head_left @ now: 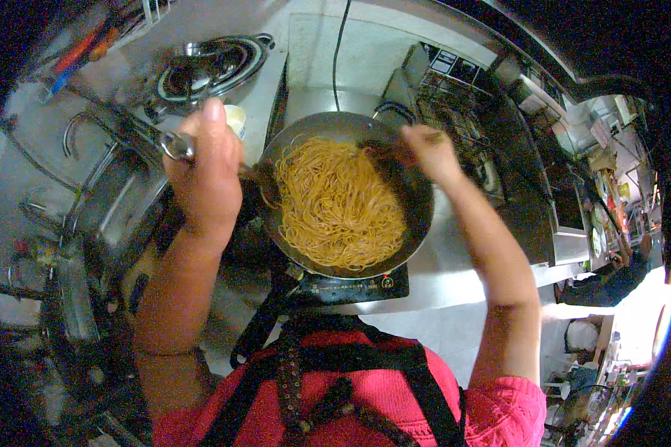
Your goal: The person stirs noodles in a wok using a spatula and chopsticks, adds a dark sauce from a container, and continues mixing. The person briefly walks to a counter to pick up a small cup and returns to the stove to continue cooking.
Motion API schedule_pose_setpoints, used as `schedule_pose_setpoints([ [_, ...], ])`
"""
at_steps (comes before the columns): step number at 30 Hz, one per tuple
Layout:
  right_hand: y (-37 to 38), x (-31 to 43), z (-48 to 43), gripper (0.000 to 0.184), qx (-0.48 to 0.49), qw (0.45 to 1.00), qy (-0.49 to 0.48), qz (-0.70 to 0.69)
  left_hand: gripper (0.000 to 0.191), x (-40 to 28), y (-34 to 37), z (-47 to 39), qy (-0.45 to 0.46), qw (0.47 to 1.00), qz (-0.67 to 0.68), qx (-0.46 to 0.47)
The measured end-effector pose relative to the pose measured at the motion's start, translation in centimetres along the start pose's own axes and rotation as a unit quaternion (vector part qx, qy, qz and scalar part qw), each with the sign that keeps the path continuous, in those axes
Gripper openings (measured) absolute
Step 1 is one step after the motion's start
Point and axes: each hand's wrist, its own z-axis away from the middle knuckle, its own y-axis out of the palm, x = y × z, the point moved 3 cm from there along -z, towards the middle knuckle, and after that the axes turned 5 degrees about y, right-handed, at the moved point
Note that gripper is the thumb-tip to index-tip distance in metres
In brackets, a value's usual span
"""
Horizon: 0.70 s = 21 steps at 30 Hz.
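Note:
A dark wok (pixel 346 120) full of noodles (pixel 335 201) sits on an induction cooker (pixel 363 288) in front of me. My left hand (pixel 209 162), thumb up, is closed around a utensil with a metal end at the wok's left side; its lower part is hard to make out. Over the right rim, my right hand (pixel 430 148) grips a thin utensil, blurred, whose dark lower part reaches into the noodles. The wok's dark loop handle (pixel 396 109) shows just beyond my right hand.
Lidded metal pots (pixel 212 67) and a pale cup (pixel 235 118) stand at the upper left. A sink (pixel 112 207) lies at left. A dark cooking range (pixel 453 123) is at right, with a counter beyond it. Another person (pixel 609 288) is far off at the right edge.

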Motion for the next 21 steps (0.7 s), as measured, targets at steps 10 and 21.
schedule_pose_setpoints([
  [10,-1.4,-0.2,11.2,0.028,0.125,0.987,0.003,-0.101,0.033,6.0,-7.6,3.4,-0.003,0.996,-0.007,-0.090],
  [21,2.0,-9.4,18.8,0.026,-0.150,0.973,0.129,-0.116,0.044,7.2,-11.0,10.3,-0.158,0.980,-0.092,0.083],
])
